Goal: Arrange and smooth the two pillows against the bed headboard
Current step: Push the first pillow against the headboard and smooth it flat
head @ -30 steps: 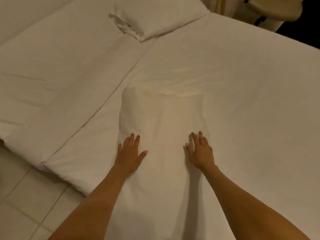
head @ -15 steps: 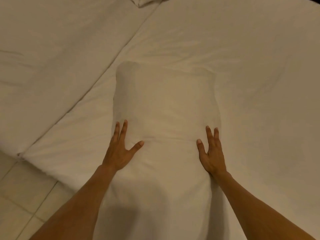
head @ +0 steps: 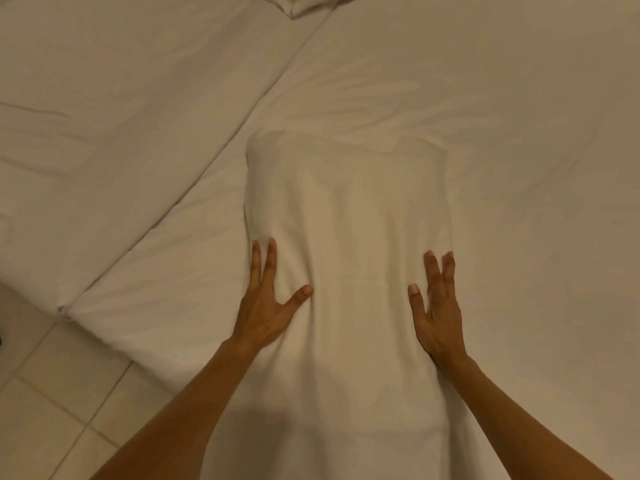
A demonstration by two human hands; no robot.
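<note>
A white pillow (head: 349,216) lies lengthwise on the white bed in front of me, its far end at mid-frame. My left hand (head: 265,306) presses flat on its left edge, fingers spread, thumb out on the pillow top. On the right edge my right hand (head: 438,306) rests flat the same way. Neither hand holds anything. Only a corner of the second white pillow (head: 301,3) shows at the top edge of the view. No headboard is in sight.
Two white mattresses meet along a diagonal seam (head: 214,157); the left one (head: 104,116) is wrinkled. Pale tiled floor (head: 45,403) shows at the lower left, beside the bed's corner (head: 69,310).
The view has tilted down and closer, so the far pillow has slid almost out of the top. Both hands slid slightly forward along the near pillow's sides.
</note>
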